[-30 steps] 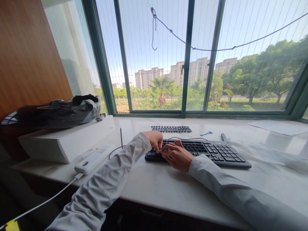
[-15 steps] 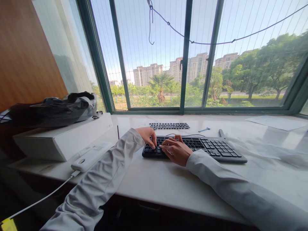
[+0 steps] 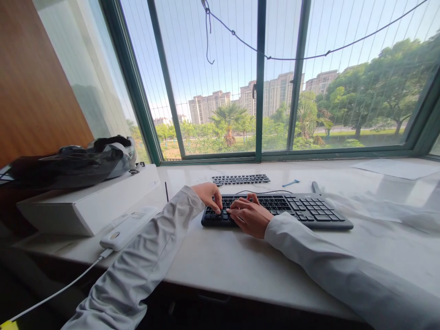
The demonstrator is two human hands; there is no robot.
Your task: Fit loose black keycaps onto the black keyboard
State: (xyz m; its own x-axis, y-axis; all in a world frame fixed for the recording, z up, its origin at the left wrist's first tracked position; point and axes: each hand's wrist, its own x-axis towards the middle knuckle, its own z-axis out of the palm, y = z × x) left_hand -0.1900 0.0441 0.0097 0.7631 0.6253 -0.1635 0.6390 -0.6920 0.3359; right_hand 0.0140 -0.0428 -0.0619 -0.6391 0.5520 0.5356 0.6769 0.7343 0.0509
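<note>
A black keyboard [image 3: 302, 210] lies on the pale stone sill [image 3: 240, 261]. Both my hands rest on its left end. My left hand [image 3: 208, 194] is curled, its fingertips pressed down together on the keys near the left edge; whether they pinch anything I cannot make out. My right hand [image 3: 250, 216] lies over the keys just right of it. Its fingers reach left and lie on the keys, with the thumb lifted apart. The fingertips of both hands nearly meet. Behind the keyboard lies a loose strip of dark keycaps [image 3: 240, 179].
A small blue tool [image 3: 292, 183] and a dark pen-like thing [image 3: 315, 187] lie behind the keyboard. At left, a white box [image 3: 92, 201] carries a dark bag [image 3: 72, 160]; a white device [image 3: 129, 228] with a cable lies beside it. Clear plastic [image 3: 374, 208] and paper [image 3: 398, 168] lie at right.
The view has shifted a little, so everything sits lower left. My left hand's fingers have moved from a raised pinch down onto the keys; my right hand stays on the keys.
</note>
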